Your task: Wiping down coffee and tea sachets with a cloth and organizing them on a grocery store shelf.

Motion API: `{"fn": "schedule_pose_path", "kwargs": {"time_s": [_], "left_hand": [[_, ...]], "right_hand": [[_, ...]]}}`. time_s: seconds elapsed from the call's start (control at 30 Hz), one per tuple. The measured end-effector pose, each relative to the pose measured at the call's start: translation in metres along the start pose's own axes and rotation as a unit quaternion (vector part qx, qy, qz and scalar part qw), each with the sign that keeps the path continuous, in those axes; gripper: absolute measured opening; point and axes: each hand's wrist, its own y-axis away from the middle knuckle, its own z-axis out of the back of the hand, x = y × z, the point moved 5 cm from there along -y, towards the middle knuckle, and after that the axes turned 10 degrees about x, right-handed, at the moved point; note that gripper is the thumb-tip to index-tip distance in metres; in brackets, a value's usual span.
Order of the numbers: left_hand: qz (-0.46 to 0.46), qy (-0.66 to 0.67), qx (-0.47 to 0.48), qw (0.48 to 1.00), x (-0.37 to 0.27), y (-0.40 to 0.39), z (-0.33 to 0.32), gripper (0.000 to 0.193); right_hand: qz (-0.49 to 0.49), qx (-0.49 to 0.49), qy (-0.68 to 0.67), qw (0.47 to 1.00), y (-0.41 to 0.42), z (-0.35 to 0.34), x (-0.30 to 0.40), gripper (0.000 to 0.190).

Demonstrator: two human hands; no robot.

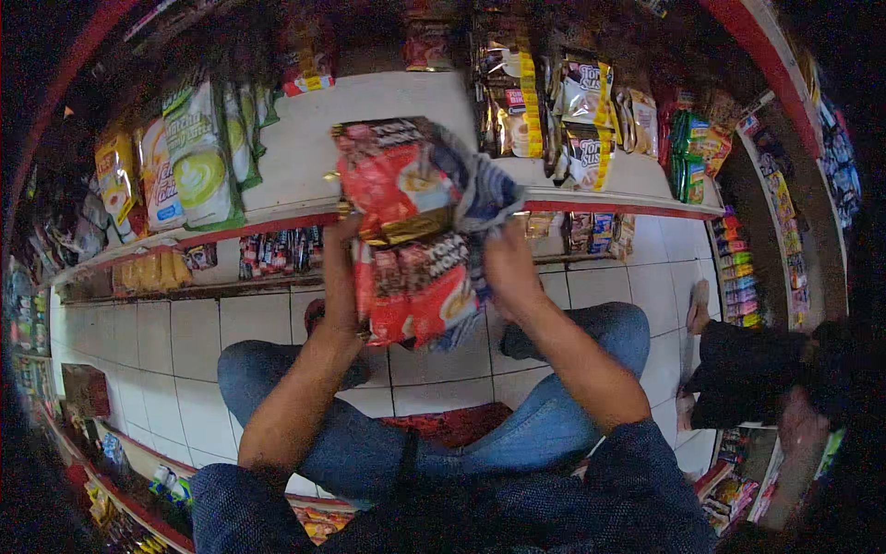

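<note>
My left hand (pixel 341 277) grips the left side of a pair of joined red-and-brown coffee sachet packs (pixel 415 284), held up before the shelf and blurred. A cup is printed on each. On their right side my right hand (pixel 510 266) holds a bunched blue-and-grey striped cloth (pixel 493 190) against the packs. Part of the cloth hangs below them. Behind the packs runs a white shelf board (pixel 294 149) with a red front edge. Some fingers of both hands are hidden or smeared by motion.
Green-and-white latte pouches (pixel 199 170) stand left on the shelf; brown-and-white coffee sachets (pixel 587 128) hang right. A lower shelf holds small sachets (pixel 280 251). My bent knees (pixel 612 339) flank the tiled floor (pixel 436 374). Another person's dark-clothed leg (pixel 744 374) is close by at right.
</note>
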Motion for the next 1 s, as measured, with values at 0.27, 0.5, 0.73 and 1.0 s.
{"fn": "schedule_pose_path", "kwargs": {"time_s": [0.27,0.5,0.73,1.0], "left_hand": [[-0.142,-0.031,0.044,0.988,-0.038,0.005,0.004,0.055],[0.005,-0.21,-0.078,0.975,-0.015,0.01,-0.001,0.049],[-0.134,-0.155,-0.11,0.973,-0.036,0.009,-0.006,0.049],[-0.095,-0.147,-0.07,0.982,-0.046,0.006,-0.006,0.057]], "right_hand": [[0.044,0.268,0.199,0.942,0.015,-0.024,0.055,0.035],[0.035,0.128,0.022,0.991,0.007,-0.019,0.059,0.056],[0.05,0.213,0.267,0.939,0.021,-0.024,0.063,0.033],[0.041,0.189,0.236,0.952,-0.004,0.02,0.092,0.045]]}}
